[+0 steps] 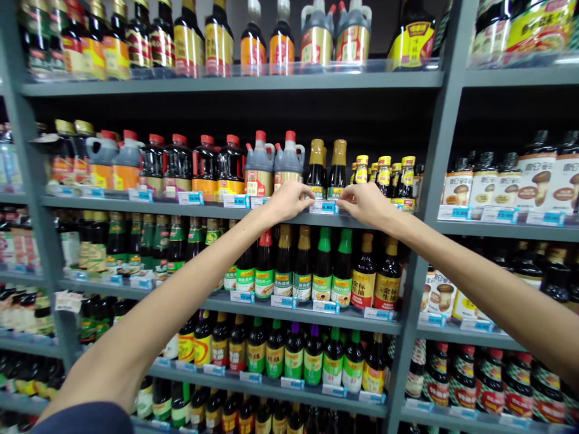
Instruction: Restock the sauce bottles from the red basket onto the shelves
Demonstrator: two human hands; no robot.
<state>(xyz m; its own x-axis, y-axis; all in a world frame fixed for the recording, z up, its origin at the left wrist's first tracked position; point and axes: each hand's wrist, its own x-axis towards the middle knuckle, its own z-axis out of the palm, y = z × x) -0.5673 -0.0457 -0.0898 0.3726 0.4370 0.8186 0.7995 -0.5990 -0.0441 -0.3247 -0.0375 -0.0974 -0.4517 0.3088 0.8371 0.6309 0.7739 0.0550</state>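
Both my arms reach up to the grey shelf edge point(271, 216) of a store rack full of sauce bottles. My left hand point(289, 200) and my right hand point(364, 204) pinch the two ends of a small white-and-blue price tag point(324, 207) on the shelf edge. Right behind the tag stand two dark bottles with gold caps point(326, 169). Grey jugs with red caps point(274, 161) stand just left of them, small yellow-capped bottles point(384, 175) to the right.
Several shelves of dark bottles fill the rack above and below, each with price tags along its edge. A grey upright post point(429, 199) divides this bay from the right bay, where mushroom-label bottles point(511, 181) stand. Another post point(31, 181) rises at the left.
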